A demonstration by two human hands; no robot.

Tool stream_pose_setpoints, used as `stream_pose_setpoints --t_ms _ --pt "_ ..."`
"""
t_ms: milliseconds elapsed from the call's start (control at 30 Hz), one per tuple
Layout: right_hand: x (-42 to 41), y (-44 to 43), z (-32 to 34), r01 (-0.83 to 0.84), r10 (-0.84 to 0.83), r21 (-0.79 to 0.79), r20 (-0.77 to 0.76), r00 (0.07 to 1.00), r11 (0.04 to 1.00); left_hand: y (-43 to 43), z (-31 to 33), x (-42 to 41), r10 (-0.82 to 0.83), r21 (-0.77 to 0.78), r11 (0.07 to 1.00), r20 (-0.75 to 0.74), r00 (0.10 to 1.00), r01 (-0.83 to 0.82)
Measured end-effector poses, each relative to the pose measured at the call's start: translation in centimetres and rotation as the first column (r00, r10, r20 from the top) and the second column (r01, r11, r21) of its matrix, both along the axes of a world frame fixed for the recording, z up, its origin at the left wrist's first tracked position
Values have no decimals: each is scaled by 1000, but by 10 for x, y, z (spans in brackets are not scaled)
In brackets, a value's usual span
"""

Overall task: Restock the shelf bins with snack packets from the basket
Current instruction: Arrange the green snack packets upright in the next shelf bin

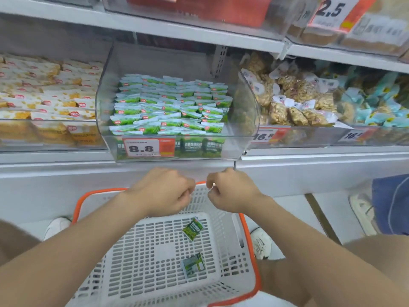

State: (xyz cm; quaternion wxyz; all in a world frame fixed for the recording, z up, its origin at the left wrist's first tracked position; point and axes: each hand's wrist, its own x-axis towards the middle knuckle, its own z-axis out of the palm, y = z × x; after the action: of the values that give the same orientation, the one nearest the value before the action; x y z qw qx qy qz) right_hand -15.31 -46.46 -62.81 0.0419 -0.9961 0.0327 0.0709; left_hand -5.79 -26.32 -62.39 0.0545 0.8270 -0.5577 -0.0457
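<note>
A white mesh basket with an orange rim sits low in front of me and holds two green snack packets, one near the far side and one nearer me. Above it a clear shelf bin juts forward, filled with several rows of matching green packets. My left hand and my right hand hover close together over the basket's far rim, just below the bin. Both have curled fingers, and no packet shows in either.
A price tag reading 8.8 hangs on the bin's front. Yellow-and-white packets fill the bin to the left, bagged nut snacks the bin to the right. Another person's shoe stands on the floor at right.
</note>
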Motion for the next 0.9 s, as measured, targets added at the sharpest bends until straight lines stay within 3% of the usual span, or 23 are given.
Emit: stream_pose_setpoints --t_ms 67,133,267,400,500,767,900 --pt "-2 -2 -33 3 -6 -10 -268 963 1000 0 -15 -3 5 230 973 -105 994 19" --pt "-1 -4 -68 -7 0 -14 -434 901 1000 -1 -31 -5 35 344 939 -158 987 22" --pt "-2 7 -134 -187 86 -111 -593 801 976 -2 -65 -2 78 429 902 -243 967 35" --pt "-10 41 -188 -523 257 -138 -750 610 841 -7 -89 7 110 444 896 -275 955 25" --pt "-24 62 -235 -606 367 -37 -765 529 795 -7 -100 11 133 470 883 -300 945 25" --pt "-58 96 -281 -622 387 -68 -728 566 780 4 -120 20 184 526 850 -333 925 20" --pt "-48 87 -282 -587 402 -2 -727 557 810 4 -115 22 207 497 868 -341 917 -11"
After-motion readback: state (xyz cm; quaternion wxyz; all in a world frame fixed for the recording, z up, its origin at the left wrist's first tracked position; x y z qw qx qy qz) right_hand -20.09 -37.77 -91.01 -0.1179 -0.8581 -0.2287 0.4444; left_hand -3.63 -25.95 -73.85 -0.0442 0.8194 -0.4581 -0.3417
